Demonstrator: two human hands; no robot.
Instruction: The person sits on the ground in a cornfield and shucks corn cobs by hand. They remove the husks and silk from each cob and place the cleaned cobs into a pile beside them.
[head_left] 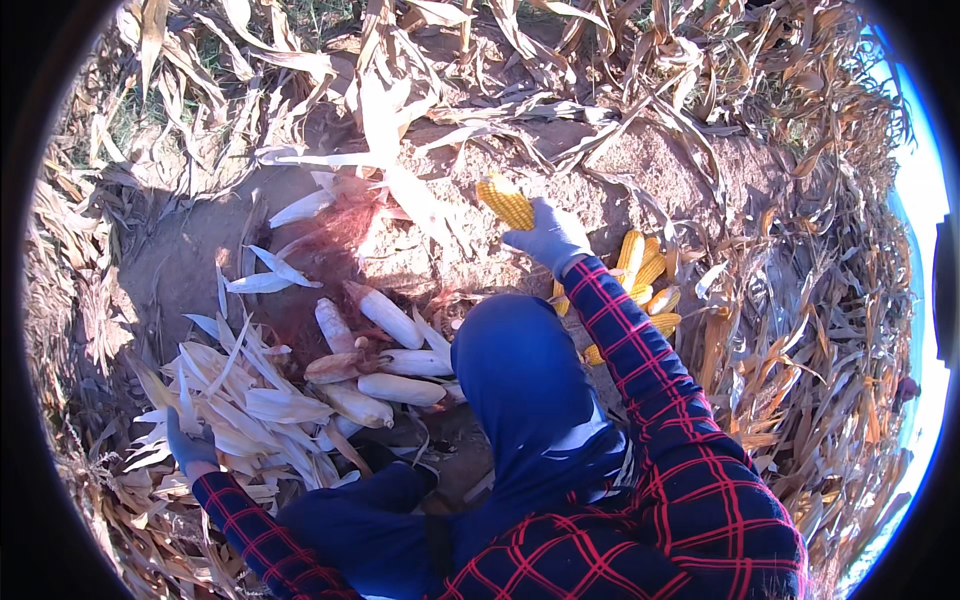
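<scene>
My right hand (552, 236), in a grey glove, is closed around the lower end of a husked yellow corn cob (506, 203). It holds the cob out over the bare soil, in sunlight. My left hand (190, 446), also gloved, is at the left edge of a pile of pale corn husks (262, 405). Its fingers appear closed on a dry corn husk (150, 383) that sticks up past them; the grip is partly hidden. Several ears in pale husks (385, 315) lie between the pile and my raised knee. Husked yellow cobs (632, 258) lie together beside my right forearm.
My bent knee (520, 350) in blue trousers stands between the unhusked ears and the yellow cobs. Reddish corn silk (345, 225) and loose husks lie on the soil (500, 265) ahead. Dry corn stalks and leaves (790, 350) border the ground on both sides and at the far edge.
</scene>
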